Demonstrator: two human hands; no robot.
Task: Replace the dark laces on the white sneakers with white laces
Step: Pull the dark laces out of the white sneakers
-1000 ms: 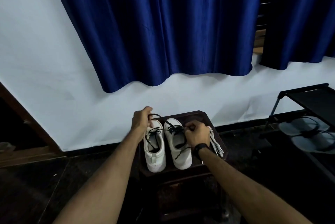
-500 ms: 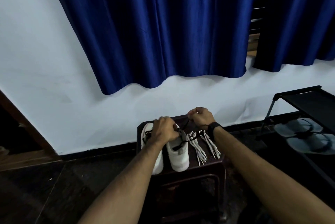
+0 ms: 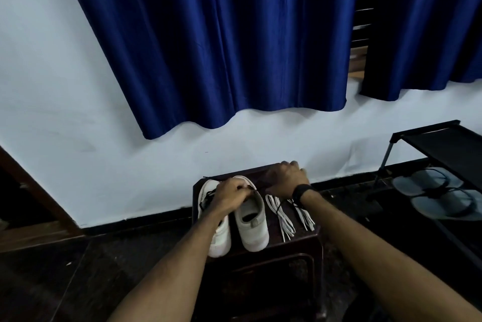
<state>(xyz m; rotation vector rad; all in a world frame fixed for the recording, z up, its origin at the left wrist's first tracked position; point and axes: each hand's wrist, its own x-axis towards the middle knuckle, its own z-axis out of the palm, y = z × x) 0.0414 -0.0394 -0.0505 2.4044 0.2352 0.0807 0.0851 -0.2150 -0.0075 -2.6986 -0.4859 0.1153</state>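
Curtain [image 3: 221,42] is a satiny blue cloth with a soft sheen. The sneakers [image 3: 251,220] look like matt knit fabric with smooth rubbery soles, and the white laces [image 3: 283,217] are flat woven cloth. Worktop [image 3: 300,238] is dark glossy stuff, wood or plastic, can't tell. Wall [image 3: 65,113] is flat matt paint, and the shoe rack [image 3: 448,144] looks like matt black metal.

Two white sneakers [image 3: 236,220], two white lace bundles [image 3: 289,214], two hands [image 3: 232,195], two sandals [image 3: 440,196], one stool [image 3: 263,267].

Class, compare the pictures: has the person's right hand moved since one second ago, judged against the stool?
Yes. The right hand has moved from the right sneaker toward the stool's far edge, beyond the white laces.
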